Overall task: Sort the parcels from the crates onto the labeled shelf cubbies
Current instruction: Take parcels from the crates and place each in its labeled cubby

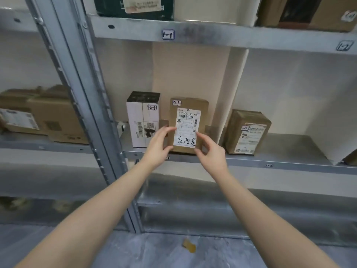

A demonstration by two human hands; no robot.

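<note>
Cardboard showed between the fingertips (171,130) of both hands, which were curled onto the lower edges of a brown parcel (202,115). The left hand (159,145) gripped its left edge, and the right hand (211,151) pinched its right edge between thumb and fingers. Both forearms reached up from the bottom of the view.

The parcel stood upright on the front of the metal shelf (270,160). Its face carried a white shipping label (186,126) with barcodes and handwritten characters. A small tag (176,103) reading 2-1 sat at its top left corner.

Just beside it on the left stood a white box (142,122) with a dark top and its own 2-1 tag. A tall sheet of brown board (191,70) leaned against the wall behind both. To the right, apart from the parcel, a smaller brown box (248,130) sat on the same shelf. The rail above bore a sticker (168,34) marked 1-1.

Further brown boxes (48,117) lay on the neighbouring rack to the left. A yellowish scrap (189,245) lay on the grey floor below.
</note>
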